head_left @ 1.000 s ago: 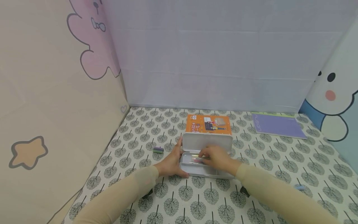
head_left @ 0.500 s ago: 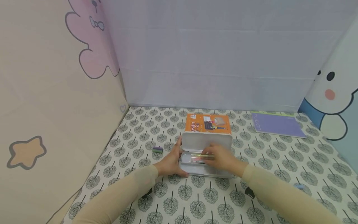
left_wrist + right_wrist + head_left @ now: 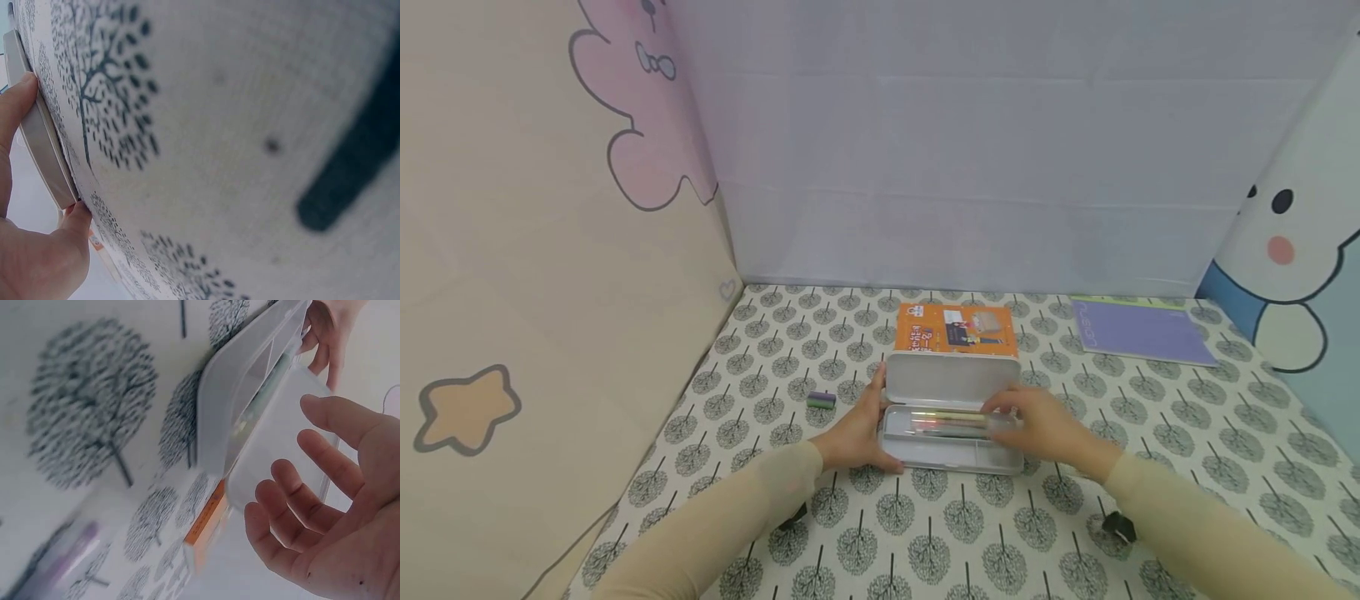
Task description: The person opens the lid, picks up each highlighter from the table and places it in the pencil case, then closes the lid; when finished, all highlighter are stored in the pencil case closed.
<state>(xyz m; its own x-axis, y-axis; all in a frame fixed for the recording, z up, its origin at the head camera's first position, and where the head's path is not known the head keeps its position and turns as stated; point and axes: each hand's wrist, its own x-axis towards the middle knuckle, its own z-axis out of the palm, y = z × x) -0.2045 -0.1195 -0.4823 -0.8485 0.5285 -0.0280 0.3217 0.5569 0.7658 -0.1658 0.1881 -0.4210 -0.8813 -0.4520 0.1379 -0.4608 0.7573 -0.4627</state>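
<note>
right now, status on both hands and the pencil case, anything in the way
Left hand holds open pencil case at left end. Right hand empty, at right end. Pens in back compartment; no obstruction visible.

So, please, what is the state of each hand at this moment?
Left hand: holding the open pencil case by its left end.
Right hand: open, holding nothing, near the right end.

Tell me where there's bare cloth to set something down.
Bare: the tablecloth in front of the pencil case, between the sleeves; also the strip between the orange book and purple notebook. Crowded: around the case, with the left hand at one end, the right hand at the other, and the book behind.
</note>
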